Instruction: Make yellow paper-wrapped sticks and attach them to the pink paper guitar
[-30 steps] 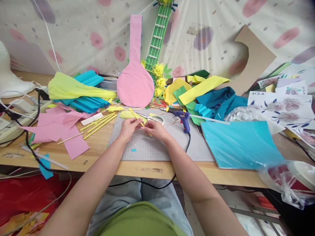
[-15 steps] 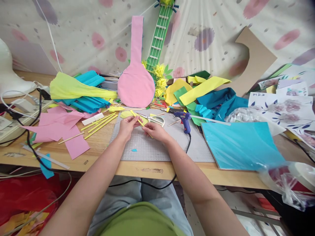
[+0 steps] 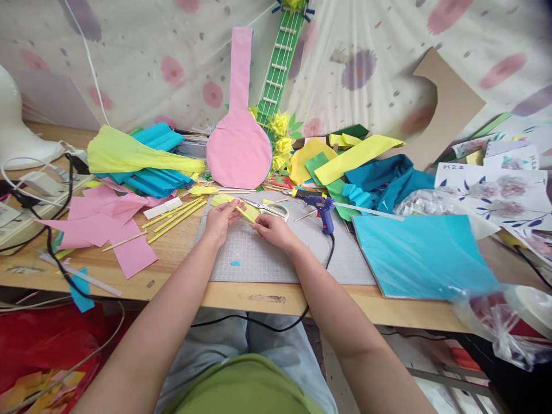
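Note:
A thin yellow paper-wrapped stick runs between my two hands above the grey cutting mat. My left hand pinches its left end with thumb and fingers. Its other end is closed in my right hand, whose fingers partly hide it. Just behind the hands lie scissors with pale handles, beside a piece of yellow crepe paper. Several similar yellow sticks rest on the table to the left. A blue glue gun with a clear glue stick sits right of my right hand.
A pink banjo-shaped piece stands at the back by a green fretted neck. Pink paper scraps lie left, a blue sheet pack right. The glue gun's black cord crosses the mat and hangs over the front edge.
The yellow stick has tilted to a flatter angle, and less of it shows beyond my fingers. Both hands have shifted only slightly; the things around them stay put.

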Motion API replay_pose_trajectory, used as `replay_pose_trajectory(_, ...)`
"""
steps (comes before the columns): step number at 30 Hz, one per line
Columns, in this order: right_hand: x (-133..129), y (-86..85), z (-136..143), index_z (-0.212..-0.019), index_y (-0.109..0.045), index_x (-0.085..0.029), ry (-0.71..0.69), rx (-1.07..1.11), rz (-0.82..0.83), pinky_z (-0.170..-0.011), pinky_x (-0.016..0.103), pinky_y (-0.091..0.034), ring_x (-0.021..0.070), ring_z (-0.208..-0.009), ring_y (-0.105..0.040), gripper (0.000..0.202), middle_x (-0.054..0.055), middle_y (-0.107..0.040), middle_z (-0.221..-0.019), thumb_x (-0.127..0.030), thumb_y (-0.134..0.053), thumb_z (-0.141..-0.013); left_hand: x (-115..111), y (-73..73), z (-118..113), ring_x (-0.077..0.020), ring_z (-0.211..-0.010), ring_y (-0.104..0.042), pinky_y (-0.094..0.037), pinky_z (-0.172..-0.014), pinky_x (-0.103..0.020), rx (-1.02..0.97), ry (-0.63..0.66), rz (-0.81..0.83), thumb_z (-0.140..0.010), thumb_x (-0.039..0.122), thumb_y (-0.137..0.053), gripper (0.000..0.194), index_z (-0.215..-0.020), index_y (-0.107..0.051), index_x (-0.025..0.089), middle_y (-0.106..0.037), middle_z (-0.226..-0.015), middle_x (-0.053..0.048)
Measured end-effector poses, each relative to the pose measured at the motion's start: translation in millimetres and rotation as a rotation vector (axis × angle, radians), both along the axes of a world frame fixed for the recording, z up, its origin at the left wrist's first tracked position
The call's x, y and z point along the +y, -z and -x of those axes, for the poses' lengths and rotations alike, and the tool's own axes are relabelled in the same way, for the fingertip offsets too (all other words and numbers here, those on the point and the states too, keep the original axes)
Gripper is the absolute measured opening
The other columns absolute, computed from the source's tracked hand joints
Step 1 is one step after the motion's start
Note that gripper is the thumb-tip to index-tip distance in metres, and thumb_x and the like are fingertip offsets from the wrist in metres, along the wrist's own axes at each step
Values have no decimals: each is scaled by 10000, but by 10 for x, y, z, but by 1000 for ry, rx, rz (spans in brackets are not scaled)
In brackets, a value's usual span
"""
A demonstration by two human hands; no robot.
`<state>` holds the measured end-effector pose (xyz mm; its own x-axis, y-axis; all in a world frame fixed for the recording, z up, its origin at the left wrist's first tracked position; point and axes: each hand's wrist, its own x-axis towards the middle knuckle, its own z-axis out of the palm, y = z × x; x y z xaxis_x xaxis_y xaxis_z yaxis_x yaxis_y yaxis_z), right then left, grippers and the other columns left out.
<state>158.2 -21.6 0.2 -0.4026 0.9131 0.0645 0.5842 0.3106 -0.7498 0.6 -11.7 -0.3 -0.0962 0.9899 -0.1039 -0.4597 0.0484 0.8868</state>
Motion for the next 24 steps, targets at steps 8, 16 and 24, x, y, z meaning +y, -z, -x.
replay_pose_trajectory(8,19,-6,-17,-684,-544,-159,-52,34,53,-528,191,-321,66,-503,-436,218,-42,-510,-534,-304,-436,-805,40,45,44,-146,-757,-648,-494,-763,-287,-44,20,-46,-697,278,-638,190,-793,-628,115,-680,-788,-71)
replay_pose_trajectory(16,1,-29,-25,-720,-553,-163,-105,54,138,-482,177,-337,51,-445,-428,245,-48,-489,-524,-291,-377,-832,29,38,29,-156,-742,-651,-496,-754,-304,-25,-11,-32,-676,278,-655,192,-765,-629,110,-675,-762,-76)
replay_pose_trajectory(24,13,-5,-18,-722,-530,-152,-123,180,256,-420,162,-330,38,-390,-394,263,-57,-468,-492,-302,-356,-849,8,9,26,-149,-792,-642,-501,-739,-270,-81,75,-23,-686,346,-649,256,-798,-632,117,-675,-816,-84)
